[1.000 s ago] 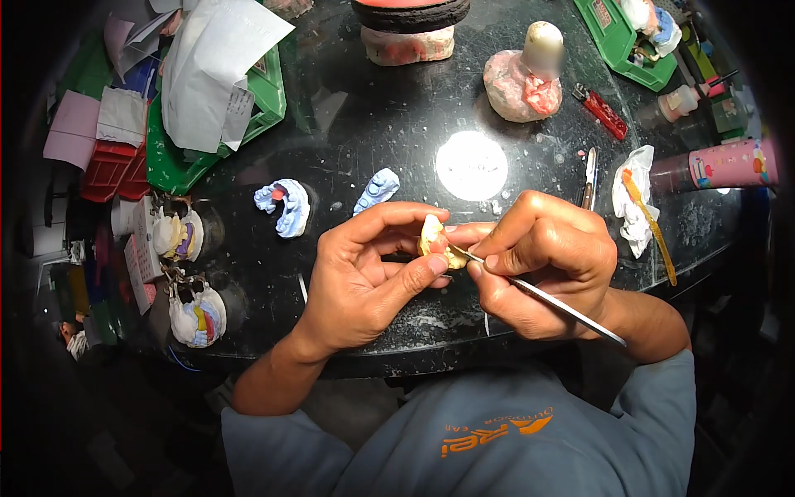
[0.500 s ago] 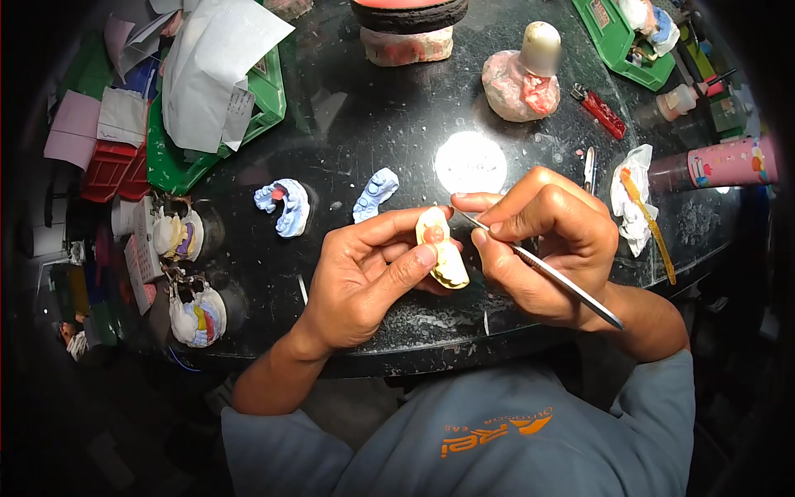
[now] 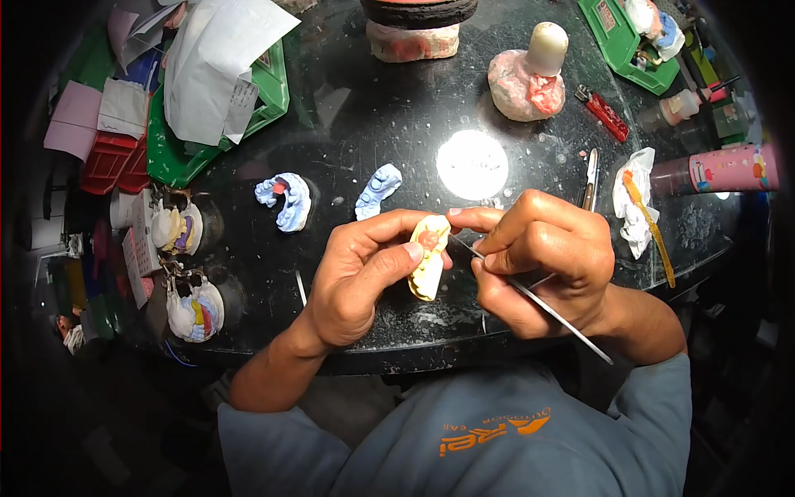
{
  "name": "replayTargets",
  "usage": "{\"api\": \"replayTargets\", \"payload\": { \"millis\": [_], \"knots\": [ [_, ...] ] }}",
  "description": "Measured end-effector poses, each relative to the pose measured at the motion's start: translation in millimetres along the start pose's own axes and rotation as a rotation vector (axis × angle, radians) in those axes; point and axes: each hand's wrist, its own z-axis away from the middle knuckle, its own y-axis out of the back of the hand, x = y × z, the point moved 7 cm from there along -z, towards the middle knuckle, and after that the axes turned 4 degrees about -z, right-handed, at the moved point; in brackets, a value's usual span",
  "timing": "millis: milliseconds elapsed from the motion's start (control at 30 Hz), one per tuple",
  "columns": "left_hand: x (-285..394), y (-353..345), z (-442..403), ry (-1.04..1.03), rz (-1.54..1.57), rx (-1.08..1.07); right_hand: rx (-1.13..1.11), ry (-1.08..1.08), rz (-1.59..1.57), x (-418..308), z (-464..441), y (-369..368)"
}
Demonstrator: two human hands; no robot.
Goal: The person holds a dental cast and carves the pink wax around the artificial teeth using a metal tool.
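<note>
My left hand (image 3: 360, 269) is closed around a pale yellow dental model (image 3: 426, 276), its thumb pressed on the near side. A patch of pink wax (image 3: 429, 239) sits on the upper part of that model. In my right hand (image 3: 551, 257) a thin metal carving tool (image 3: 553, 313) is pinched like a pen. Its tip points at the model's right side; whether it touches I cannot tell. My right index fingertip reaches the model's upper edge. Just beyond lies a small blue dental model (image 3: 378, 191), and to its left a blue arch-shaped model (image 3: 290, 201) with a red spot.
A spirit lamp with a rounded cap (image 3: 543, 50), a red lighter (image 3: 602, 113), a knife (image 3: 590, 178) and white tissue (image 3: 633, 224) with a yellow-handled brush lie right. Articulated models (image 3: 195, 313) stand left, near a green tray (image 3: 273, 99) under papers.
The yellow model has turned in my left hand and shifted slightly left and down. My right hand has moved a little lower, with the tool tip now beside the model's side.
</note>
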Motion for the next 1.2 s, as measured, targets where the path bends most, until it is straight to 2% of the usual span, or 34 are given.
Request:
{"api": "replayTargets", "payload": {
  "millis": [100, 300, 500, 633, 867, 1067, 1200],
  "knots": [
    [-1.3, 0.3, -0.6, -0.040, 0.129, -0.047, 0.002, -0.001, -0.028, -2.0, 0.1, -0.5],
    [-1.2, -2.8, -0.6, -0.014, 0.157, -0.072, 0.047, -0.003, -0.069, 1.3, 0.5, -1.5],
    [4.9, -7.9, -0.7, -0.149, 0.126, -0.057, 0.115, -0.025, -0.116, 4.1, 2.5, 2.9],
    [6.9, -8.7, 0.1, -0.261, 0.054, -0.026, 0.153, -0.035, -0.131, 4.7, 3.7, 6.0],
    [9.9, -8.1, -2.6, -0.319, -0.079, 0.065, 0.130, -0.061, -0.081, 2.6, 4.1, 4.3],
    [13.2, -3.6, -1.4, -0.405, -0.220, 0.170, 0.031, 0.020, -0.064, -1.0, 1.7, 0.7],
    [15.9, -2.9, -0.6, -0.453, -0.279, 0.191, 0.049, -0.032, -0.042, -0.6, 5.0, 0.8]
  ]
}}
